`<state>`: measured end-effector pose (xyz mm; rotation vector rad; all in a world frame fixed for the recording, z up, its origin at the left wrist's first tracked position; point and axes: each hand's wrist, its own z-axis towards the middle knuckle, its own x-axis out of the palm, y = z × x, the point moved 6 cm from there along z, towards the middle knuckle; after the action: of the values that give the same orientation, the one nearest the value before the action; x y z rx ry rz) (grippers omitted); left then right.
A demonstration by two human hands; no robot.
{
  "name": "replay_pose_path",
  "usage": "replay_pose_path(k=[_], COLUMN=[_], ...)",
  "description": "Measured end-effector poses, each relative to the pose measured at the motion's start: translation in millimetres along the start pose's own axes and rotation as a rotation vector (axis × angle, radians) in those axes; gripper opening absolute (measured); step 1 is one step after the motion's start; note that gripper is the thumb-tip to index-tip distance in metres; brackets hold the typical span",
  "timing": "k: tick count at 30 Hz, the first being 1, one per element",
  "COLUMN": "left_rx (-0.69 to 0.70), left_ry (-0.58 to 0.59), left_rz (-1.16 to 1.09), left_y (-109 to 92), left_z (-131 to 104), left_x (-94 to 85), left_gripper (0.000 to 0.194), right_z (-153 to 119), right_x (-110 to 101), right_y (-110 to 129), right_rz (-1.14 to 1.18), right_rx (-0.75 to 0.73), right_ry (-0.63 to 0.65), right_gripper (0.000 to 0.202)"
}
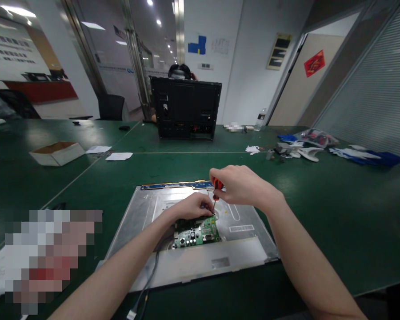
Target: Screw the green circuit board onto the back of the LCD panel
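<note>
In my right hand is a screwdriver with a red and black handle, its shaft pointing down at the upper right corner of a green circuit board. My left hand rests over the board's upper edge, fingers curled, with the fingertips close to the screwdriver's tip. Whatever those fingers pinch, if anything, is hidden. Beneath the board lies a flat metal display panel, with a narrow blue circuit strip along its far edge. A grey cable runs off the panel's near side, ending in a white connector.
Across the green table stands a black monitor housing, with a person partly hidden behind it. An open cardboard box and papers lie left. Gloves, a plastic bag and a bottle are at right.
</note>
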<state>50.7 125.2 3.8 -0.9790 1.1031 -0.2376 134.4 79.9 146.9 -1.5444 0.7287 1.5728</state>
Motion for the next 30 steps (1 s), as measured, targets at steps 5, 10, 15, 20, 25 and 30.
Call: replay_pose_path(k=[5,10,15,20,25,30], left_rx=[0.015,0.014,0.000,-0.003,-0.003,-0.009], left_ry=[0.008,0.020,0.000,-0.015,-0.017,-0.011], left_rz=[-0.006,-0.017,-0.020,0.007,0.017,0.012], left_y=[-1.3,-2.7,-2.2,0.6,1.9,1.7], left_z=[0.4,0.0,-0.7,-0.5,-0.2,0.0], left_x=[0.6,0.8,-0.1,-0.6,0.0,0.3], left_gripper=[0.011,0.012,0.012,0.010,0.010,0.009], right_z=[0.7,2.0,2.4,0.5,-0.6,-0.2], right_x=[0.8,-0.3,-0.4,0.7,0.4,-0.6], right_y=[-0.8,-1.2,-1.5,-0.9,0.0,0.7], right_rz=[-0.014,-0.022,-0.026,0.015,0.046,0.042], right_rx=[0.010,0.031,0.025,-0.007,-0.023,-0.032], right_ry=[0.006,0.005,-0.003,-0.005,0.007,-0.008], right_gripper=[0.014,0.020,0.021,0.015,0.014,0.012])
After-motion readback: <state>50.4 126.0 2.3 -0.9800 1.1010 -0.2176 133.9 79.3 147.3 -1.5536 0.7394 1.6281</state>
